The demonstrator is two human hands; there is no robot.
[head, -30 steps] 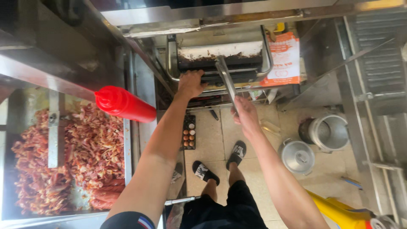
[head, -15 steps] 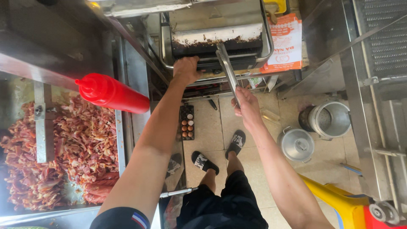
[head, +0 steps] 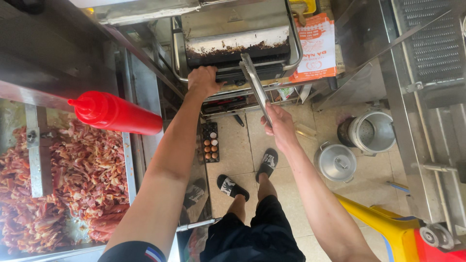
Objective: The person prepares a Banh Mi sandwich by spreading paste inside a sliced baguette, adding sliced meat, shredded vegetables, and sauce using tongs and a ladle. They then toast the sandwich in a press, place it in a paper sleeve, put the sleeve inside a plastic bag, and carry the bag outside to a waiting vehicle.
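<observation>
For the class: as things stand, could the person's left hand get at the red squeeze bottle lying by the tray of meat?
Probably yes. The left hand grips the handle of the press grill, while the red squeeze bottle lies beside that forearm with nothing between them; it would need to let go first.

Both arms outstretched, hands (head: pixel 203 81) (head: pixel 279 127) clenched.
</observation>
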